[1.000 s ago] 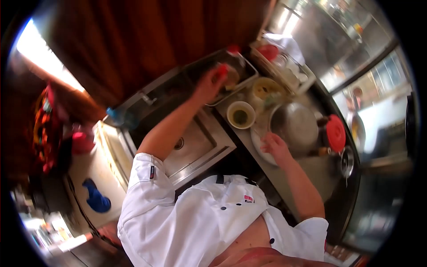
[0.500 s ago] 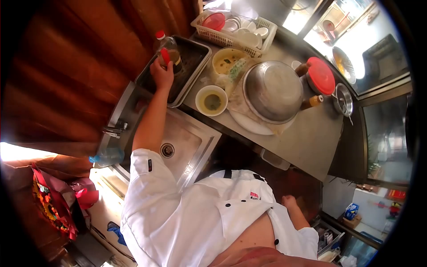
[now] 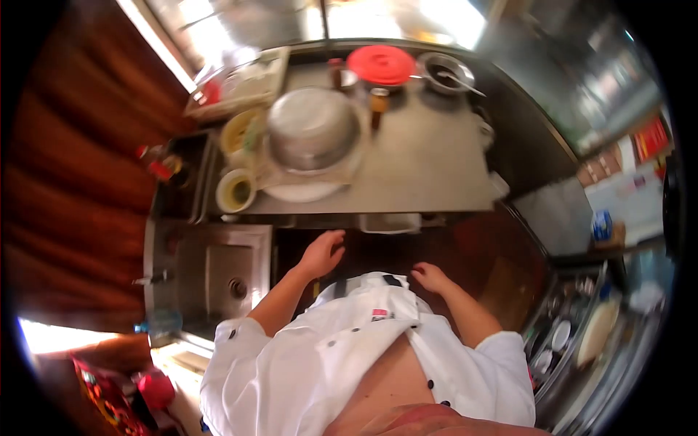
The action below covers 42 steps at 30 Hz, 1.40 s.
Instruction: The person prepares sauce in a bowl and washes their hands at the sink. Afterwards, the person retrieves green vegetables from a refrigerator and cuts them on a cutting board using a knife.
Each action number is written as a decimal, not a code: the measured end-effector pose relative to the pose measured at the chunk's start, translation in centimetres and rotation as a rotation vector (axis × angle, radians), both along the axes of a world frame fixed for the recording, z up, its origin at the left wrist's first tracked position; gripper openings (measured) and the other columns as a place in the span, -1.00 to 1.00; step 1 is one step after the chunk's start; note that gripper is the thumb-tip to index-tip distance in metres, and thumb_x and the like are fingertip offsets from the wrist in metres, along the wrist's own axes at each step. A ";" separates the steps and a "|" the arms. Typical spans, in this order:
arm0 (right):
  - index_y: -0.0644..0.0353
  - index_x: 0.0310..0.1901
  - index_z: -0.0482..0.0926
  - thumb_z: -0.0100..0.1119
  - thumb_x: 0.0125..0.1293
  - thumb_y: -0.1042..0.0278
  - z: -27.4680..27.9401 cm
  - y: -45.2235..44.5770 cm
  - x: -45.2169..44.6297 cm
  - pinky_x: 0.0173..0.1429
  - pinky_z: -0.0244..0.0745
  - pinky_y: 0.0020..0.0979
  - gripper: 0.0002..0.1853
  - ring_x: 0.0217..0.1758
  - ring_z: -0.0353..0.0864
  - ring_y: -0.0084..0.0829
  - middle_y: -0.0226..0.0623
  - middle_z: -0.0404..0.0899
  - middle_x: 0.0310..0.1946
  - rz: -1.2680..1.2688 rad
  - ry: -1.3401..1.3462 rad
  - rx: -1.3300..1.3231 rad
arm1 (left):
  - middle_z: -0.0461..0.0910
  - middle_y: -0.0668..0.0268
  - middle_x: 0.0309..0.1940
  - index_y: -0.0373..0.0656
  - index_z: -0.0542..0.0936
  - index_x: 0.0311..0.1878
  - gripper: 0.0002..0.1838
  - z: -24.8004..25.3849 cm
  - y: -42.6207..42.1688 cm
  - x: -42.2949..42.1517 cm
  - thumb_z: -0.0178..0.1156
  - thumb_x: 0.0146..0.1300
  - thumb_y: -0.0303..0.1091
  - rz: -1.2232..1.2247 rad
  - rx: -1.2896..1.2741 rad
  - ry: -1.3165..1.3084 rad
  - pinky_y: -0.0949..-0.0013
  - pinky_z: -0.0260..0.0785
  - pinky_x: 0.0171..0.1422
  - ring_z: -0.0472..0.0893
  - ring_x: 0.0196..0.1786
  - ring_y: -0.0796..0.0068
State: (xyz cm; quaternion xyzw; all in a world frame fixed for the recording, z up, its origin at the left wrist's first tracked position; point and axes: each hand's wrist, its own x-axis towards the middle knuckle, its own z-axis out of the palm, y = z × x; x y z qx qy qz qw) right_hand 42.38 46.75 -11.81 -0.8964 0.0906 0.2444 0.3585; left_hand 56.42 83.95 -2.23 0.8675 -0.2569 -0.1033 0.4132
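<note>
My left hand [image 3: 323,254] hangs in front of the counter's front edge, beside the sink [image 3: 227,265]. Its thumb stands apart from the fingers and nothing is in it. My right hand [image 3: 430,277] is low in front of my white jacket, empty, its fingers loosely bent and somewhat blurred. On the counter [image 3: 429,167] above the hands, a large metal bowl [image 3: 313,131] lies upside down. A small white bowl of liquid [image 3: 237,190] stands to its left, with a yellowish bowl [image 3: 238,132] behind. A bottle with red parts [image 3: 161,166] stands in a dark tray [image 3: 178,196], blurred.
A red lid [image 3: 381,65] and a metal pan [image 3: 445,74] are at the back of the counter. An amber bottle [image 3: 379,109] stands in front of the lid. A dish basket [image 3: 243,87] sits back left. An open drawer of utensils [image 3: 563,330] is at right.
My left hand has let go of the red object by the bottle and come back over the sink to my front. My view has swung right. My right hand has come forward.
</note>
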 end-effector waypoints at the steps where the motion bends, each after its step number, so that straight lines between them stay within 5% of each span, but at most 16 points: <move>1: 0.26 0.10 0.60 0.20 0.36 0.12 0.9 -0.8 -0.7 0.16 0.56 -0.20 -0.58 0.05 0.68 -0.08 -0.01 0.68 -0.01 -0.031 -0.025 0.064 | 0.61 0.14 -0.04 -0.16 0.49 0.23 -0.56 -0.5 -2.2 -1.3 0.28 0.29 -0.38 -0.135 0.020 0.068 0.25 0.52 0.07 0.63 0.00 0.20; 6: 0.24 0.11 0.59 0.21 0.37 0.15 -1.9 -9.2 -8.4 0.09 0.60 -0.27 -0.60 -0.05 0.72 -0.25 -0.06 0.71 -0.08 -0.228 -0.033 0.104 | 0.63 0.05 0.06 -0.18 0.57 0.14 -0.63 -10.0 -7.4 -6.5 0.22 0.31 -0.29 -0.142 0.270 0.479 0.19 0.54 0.13 0.66 0.04 0.07; 8: 0.26 0.03 0.61 0.22 0.39 0.16 -7.0 -13.8 -15.1 -0.10 0.65 -0.30 -0.65 -0.25 0.72 -0.36 -0.13 0.71 -0.23 -0.528 -0.036 0.211 | 0.65 0.00 0.02 -0.14 0.59 0.14 -0.63 -16.4 -5.0 -7.9 0.10 0.38 -0.17 -0.281 0.648 0.366 0.15 0.54 0.11 0.67 0.01 0.04; 10: 0.27 -0.06 0.62 0.21 0.40 0.17 -11.8 -18.5 -23.4 -0.29 0.63 -0.33 -0.69 -0.40 0.67 -0.42 -0.24 0.67 -0.34 -0.795 0.055 0.288 | 0.68 -0.01 -0.07 -0.12 0.63 0.09 -0.60 -15.9 -3.7 -9.7 0.07 0.36 -0.09 -0.550 1.006 0.412 0.08 0.54 0.10 0.67 -0.03 -0.01; 13: 0.18 -0.43 0.67 0.15 0.41 0.21 -21.6 -24.3 -39.8 -0.52 0.49 -0.33 -0.70 -0.60 0.53 -0.45 -0.33 0.58 -0.61 -1.115 0.166 0.314 | 0.68 -0.02 -0.08 -0.13 0.64 0.05 -0.61 -16.4 -5.9 -9.7 0.06 0.35 -0.08 -0.495 1.010 0.539 0.07 0.53 0.10 0.67 -0.04 -0.02; 15: 0.18 -0.46 0.67 0.16 0.39 0.21 -20.6 -24.0 -46.6 -0.51 0.49 -0.31 -0.70 -0.58 0.55 -0.43 -0.31 0.59 -0.61 -1.272 0.213 0.241 | 0.68 -0.03 -0.10 -0.14 0.64 0.02 -0.61 -17.8 -10.8 -7.7 0.06 0.35 -0.07 -0.489 0.964 0.580 0.05 0.52 0.10 0.67 -0.04 -0.03; 21: 0.18 -0.60 0.68 0.22 0.25 0.23 -13.9 -19.3 -61.1 -0.43 0.50 -0.22 -0.69 -0.52 0.64 -0.32 -0.20 0.63 -0.62 -1.584 0.646 -0.006 | 0.67 -0.05 -0.13 -0.15 0.66 -0.06 -0.61 -21.8 -34.4 -2.0 0.06 0.33 -0.05 -0.834 1.035 0.550 0.02 0.51 0.10 0.66 -0.06 -0.07; 23: 0.14 -0.27 0.74 0.18 0.29 0.22 -12.7 -19.0 -61.0 -0.04 0.56 -0.20 -0.78 -0.15 0.70 -0.24 -0.17 0.74 -0.24 -1.663 0.133 0.313 | 0.67 -0.06 -0.14 -0.15 0.66 -0.09 -0.61 -22.6 -44.2 -0.2 0.05 0.33 -0.04 -0.986 1.077 0.467 0.01 0.50 0.10 0.66 -0.07 -0.08; 24: 0.14 -0.27 0.74 0.18 0.29 0.22 -12.2 -19.5 -60.6 -0.04 0.56 -0.20 -0.78 -0.15 0.70 -0.24 -0.17 0.74 -0.24 -1.731 0.113 0.321 | 0.67 -0.06 -0.15 -0.16 0.66 -0.10 -0.61 -22.7 -50.1 0.3 0.05 0.32 -0.04 -1.066 1.093 0.413 0.00 0.50 0.10 0.66 -0.07 -0.09; 26: 0.10 -0.20 0.72 0.13 0.33 0.16 -10.6 -20.6 -58.6 0.03 0.55 -0.17 -0.75 -0.11 0.70 -0.18 -0.15 0.73 -0.23 -1.843 0.537 0.174 | 0.67 -0.07 -0.16 -0.16 0.67 -0.13 -0.61 -23.1 -62.8 1.1 0.05 0.32 -0.03 -1.194 1.076 0.257 -0.01 0.49 0.10 0.66 -0.08 -0.10; 30: 0.08 -0.09 0.69 0.11 0.36 0.06 -8.1 -23.5 -54.2 0.06 0.56 -0.12 -0.69 -0.06 0.70 -0.13 -0.11 0.73 -0.19 -1.828 0.447 0.150 | 0.66 -0.09 -0.25 -0.24 0.62 -0.20 -0.62 -24.3 -90.6 0.0 0.10 0.31 -0.06 -1.349 0.664 -0.352 0.02 0.50 0.02 0.66 -0.15 -0.08; 32: 0.09 -0.04 0.67 0.13 0.34 -0.03 -0.4 -27.4 -50.8 0.09 0.56 -0.08 -0.62 -0.02 0.70 -0.09 -0.10 0.73 -0.15 -1.865 0.344 0.213 | 0.66 -0.05 -0.28 -0.26 0.58 -0.18 -0.68 -13.5 -102.1 -7.2 0.16 0.28 -0.14 -1.327 0.602 -0.238 0.09 0.50 -0.03 0.67 -0.17 0.00; 34: 0.10 -0.04 0.67 0.15 0.33 -0.05 -3.2 -29.2 -50.5 0.10 0.56 -0.07 -0.60 -0.01 0.70 -0.06 -0.12 0.73 -0.13 -1.885 0.386 0.250 | 0.68 0.03 -0.28 -0.22 0.59 -0.15 -0.75 -13.7 -112.2 -10.4 0.18 0.30 -0.21 -1.286 0.316 -0.134 0.13 0.49 -0.05 0.67 -0.16 0.09; 37: 0.10 -0.05 0.68 0.14 0.34 -0.05 -7.2 -30.9 -51.4 0.11 0.56 -0.09 -0.60 -0.01 0.70 -0.05 -0.13 0.73 -0.11 -1.870 0.415 0.265 | 0.69 0.08 -0.23 -0.17 0.62 -0.11 -0.75 -10.8 -122.0 -18.4 0.18 0.32 -0.19 -1.271 0.317 0.028 0.14 0.48 0.03 0.67 -0.10 0.10; 40: 0.09 -0.06 0.70 0.13 0.35 -0.05 -10.6 -32.8 -55.7 0.12 0.56 -0.11 -0.60 -0.01 0.69 -0.05 -0.14 0.72 -0.09 -1.824 0.455 0.254 | 0.67 0.06 -0.20 -0.18 0.61 -0.09 -0.71 -10.0 -125.4 -25.6 0.13 0.37 -0.14 -1.414 0.314 -0.134 0.11 0.47 0.06 0.65 -0.06 0.10; 42: 0.09 -0.22 0.77 0.11 0.32 0.04 -11.2 -34.9 -59.9 -0.04 0.58 -0.08 -0.66 -0.16 0.71 -0.02 -0.05 0.73 -0.25 -1.839 0.350 0.102 | 0.66 0.07 -0.19 -0.19 0.59 -0.07 -0.66 -10.5 -124.4 -28.9 0.06 0.40 -0.09 -1.523 0.443 -0.287 0.08 0.45 0.06 0.63 -0.04 0.07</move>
